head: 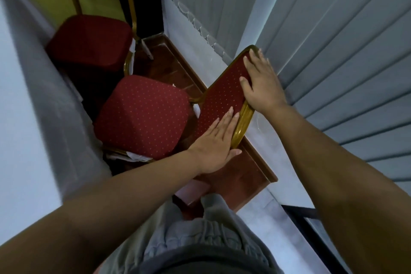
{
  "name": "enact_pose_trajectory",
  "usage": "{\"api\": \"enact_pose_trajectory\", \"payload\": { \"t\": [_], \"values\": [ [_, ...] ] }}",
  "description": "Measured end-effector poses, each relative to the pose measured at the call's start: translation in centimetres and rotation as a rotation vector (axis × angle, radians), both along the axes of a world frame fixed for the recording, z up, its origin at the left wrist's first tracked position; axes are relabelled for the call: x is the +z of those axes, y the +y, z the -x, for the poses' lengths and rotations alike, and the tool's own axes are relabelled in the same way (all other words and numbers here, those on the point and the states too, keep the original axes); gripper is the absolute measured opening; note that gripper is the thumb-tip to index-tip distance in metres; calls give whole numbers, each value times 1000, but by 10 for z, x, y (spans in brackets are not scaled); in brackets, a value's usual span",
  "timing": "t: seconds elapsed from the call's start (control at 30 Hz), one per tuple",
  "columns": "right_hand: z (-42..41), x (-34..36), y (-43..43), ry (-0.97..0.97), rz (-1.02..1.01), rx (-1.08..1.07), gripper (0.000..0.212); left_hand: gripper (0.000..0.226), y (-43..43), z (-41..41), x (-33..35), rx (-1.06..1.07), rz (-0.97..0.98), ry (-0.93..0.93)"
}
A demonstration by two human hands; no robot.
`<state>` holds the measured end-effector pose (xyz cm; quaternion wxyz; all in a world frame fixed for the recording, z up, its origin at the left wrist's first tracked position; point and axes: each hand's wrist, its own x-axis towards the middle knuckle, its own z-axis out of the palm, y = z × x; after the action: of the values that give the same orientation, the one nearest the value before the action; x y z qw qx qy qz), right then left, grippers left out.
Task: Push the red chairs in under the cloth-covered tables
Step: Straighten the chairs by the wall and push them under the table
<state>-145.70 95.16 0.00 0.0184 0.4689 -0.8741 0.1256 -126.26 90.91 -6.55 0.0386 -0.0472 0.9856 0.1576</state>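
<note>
Red chair [142, 115] sits w/ seat by tablecloth [33, 95] on left, L hand [213, 144] & R hand [260, 82] both flat on its backrest [220, 95], fingers straight, not curled.

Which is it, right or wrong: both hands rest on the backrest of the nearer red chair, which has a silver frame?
Wrong in one respect: the head view shows the frame is gold, not silver. The left hand and right hand do both rest on the backrest of the nearer red chair.
</note>
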Motion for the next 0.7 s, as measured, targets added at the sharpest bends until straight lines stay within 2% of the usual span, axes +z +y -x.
{"api": "enact_pose_trajectory", "payload": {
  "t": [0.33,0.53,0.7],
  "values": [
    [57,1,21,-39,40,117,57,80,53,59,-2,123,31,67],
    [56,-1,1,-48,102,166,57,80,39,59,-5,173,101,88],
    [45,-2,-33,-64,114,221,57,81,10,48,-5,212,67,52]
  ]
}}
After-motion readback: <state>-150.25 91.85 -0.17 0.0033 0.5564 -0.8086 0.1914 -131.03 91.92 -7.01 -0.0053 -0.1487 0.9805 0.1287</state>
